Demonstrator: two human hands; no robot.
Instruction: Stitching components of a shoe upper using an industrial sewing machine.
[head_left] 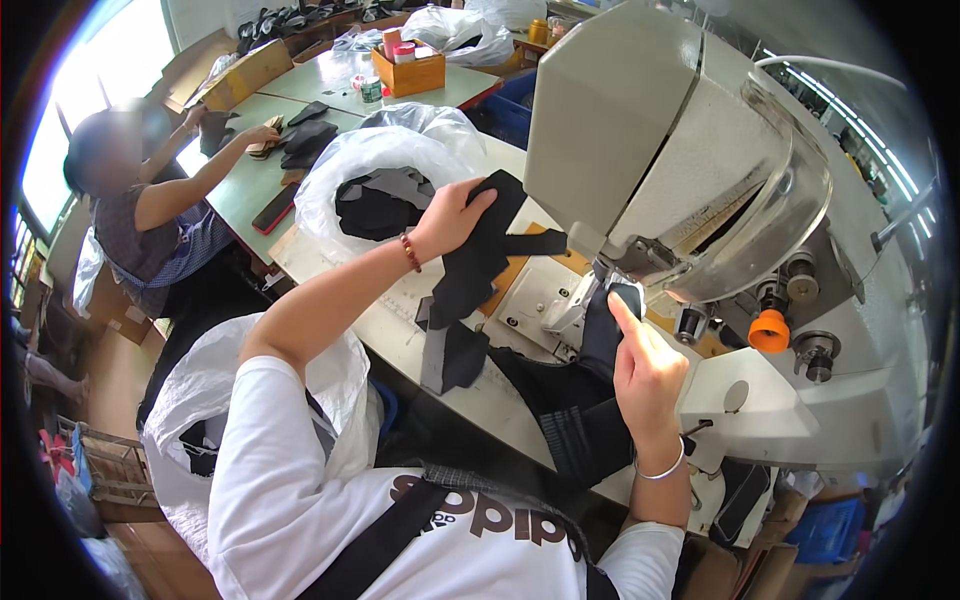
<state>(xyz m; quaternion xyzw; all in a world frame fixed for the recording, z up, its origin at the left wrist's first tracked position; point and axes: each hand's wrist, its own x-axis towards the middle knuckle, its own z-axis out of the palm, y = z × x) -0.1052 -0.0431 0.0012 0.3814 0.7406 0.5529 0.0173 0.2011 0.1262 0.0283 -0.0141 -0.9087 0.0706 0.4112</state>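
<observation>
My left hand [455, 215] is closed on the upper end of a black cut fabric piece [475, 255], which hangs over the machine bed with its arms splayed out. Beneath its lower end lies a grey and black cut piece [452, 358]. By the needle area of the sewing machine [615, 150], my right hand [645, 370] grips a dark strip of material [600, 335], index finger stretched along it and the other fingers curled. That strip appears to join a string of black stitched pieces [590, 440] drooping over the table's front edge. The fingertips of my left hand are partly hidden behind the fabric.
A white plastic bag [325, 180] of black cut pieces stands left of the machine; another bag [180, 400] sits beside my left arm. An orange knob [769, 331] juts from the machine. Across a green table [330, 85], a co-worker [140, 200] handles dark pieces.
</observation>
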